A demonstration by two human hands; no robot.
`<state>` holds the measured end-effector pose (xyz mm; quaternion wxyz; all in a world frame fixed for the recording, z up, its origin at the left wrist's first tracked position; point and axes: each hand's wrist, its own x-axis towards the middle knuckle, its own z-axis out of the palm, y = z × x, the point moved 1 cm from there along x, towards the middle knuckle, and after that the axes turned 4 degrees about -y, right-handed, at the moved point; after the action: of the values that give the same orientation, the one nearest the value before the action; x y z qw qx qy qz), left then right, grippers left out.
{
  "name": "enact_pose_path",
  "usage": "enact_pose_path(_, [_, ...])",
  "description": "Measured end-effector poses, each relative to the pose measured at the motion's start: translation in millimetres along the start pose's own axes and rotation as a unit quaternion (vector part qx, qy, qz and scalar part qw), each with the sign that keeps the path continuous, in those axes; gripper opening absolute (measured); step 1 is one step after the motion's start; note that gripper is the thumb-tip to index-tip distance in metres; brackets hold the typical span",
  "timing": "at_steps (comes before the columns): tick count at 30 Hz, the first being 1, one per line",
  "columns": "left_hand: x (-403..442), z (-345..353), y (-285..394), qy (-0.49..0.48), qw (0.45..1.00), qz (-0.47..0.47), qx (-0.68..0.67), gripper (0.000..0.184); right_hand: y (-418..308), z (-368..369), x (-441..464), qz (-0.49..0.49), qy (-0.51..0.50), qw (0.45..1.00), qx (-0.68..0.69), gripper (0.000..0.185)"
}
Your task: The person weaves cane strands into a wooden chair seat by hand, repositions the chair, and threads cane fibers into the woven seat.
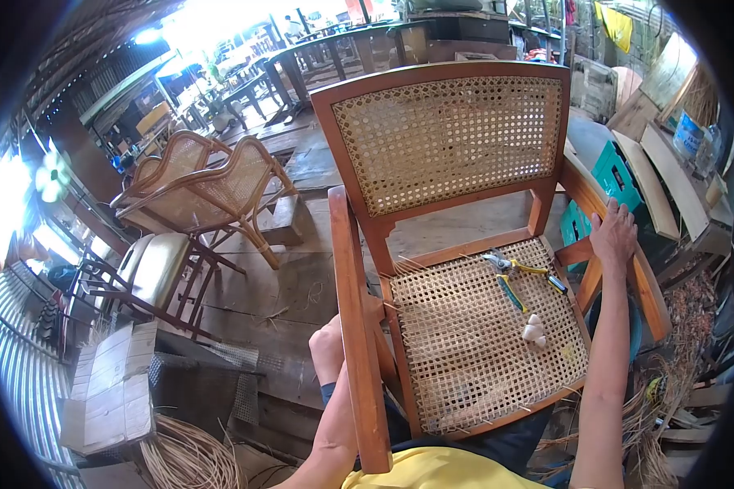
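A wooden armchair (354, 326) with a woven cane back (457, 138) and cane seat (465, 359) stands directly in front of me. My right hand (614, 235) lies over the right armrest (646, 297), fingers bent around it. My left forearm (334, 432) reaches up beside the left armrest, which hides the hand and its fingers. On the seat rest pruning shears (504, 269) with yellow and green handles, a small dark tool (556, 284) and a whitish lumpy piece (534, 331). Loose cane ends stick out along the seat's edges.
To the left stand a rattan chair (196, 183) and a cushioned stool (159, 261). A cardboard box (118, 383) and a coil of cane strands (189, 456) lie at lower left. Green crates (616, 179), boards (648, 187) and cane scraps (669, 407) crowd the right side.
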<state>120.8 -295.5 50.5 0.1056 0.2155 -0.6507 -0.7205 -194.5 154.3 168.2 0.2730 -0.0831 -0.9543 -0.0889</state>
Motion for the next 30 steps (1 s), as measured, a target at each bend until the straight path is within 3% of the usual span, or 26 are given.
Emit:
enact_pose_path(24, [3.5, -13.2, 0.4, -0.009, 1.0, 0.01, 0.004, 0.028, 2.9, -6.7, -3.7, -0.014, -0.035, 0.999, -0.002, 0.059])
enact_pose_path(27, [5.8, -15.3, -0.4, -0.007, 1.0, 0.013, 0.008, 0.028, 15.4, -15.5, -18.9, -0.046, -0.029, 0.997, 0.053, 0.061])
enact_pose_path(29, [8.3, -15.6, -1.5, -0.006, 1.0, 0.012, 0.013, 0.028, 33.7, -28.3, -45.3, -0.118, 0.033, 0.98, 0.157, 0.06])
enact_pose_path(30, [9.5, -16.0, -2.2, -0.007, 1.0, 0.012, 0.014, 0.028, 41.0, -38.6, -64.3, -0.091, 0.021, 0.971, 0.221, 0.057])
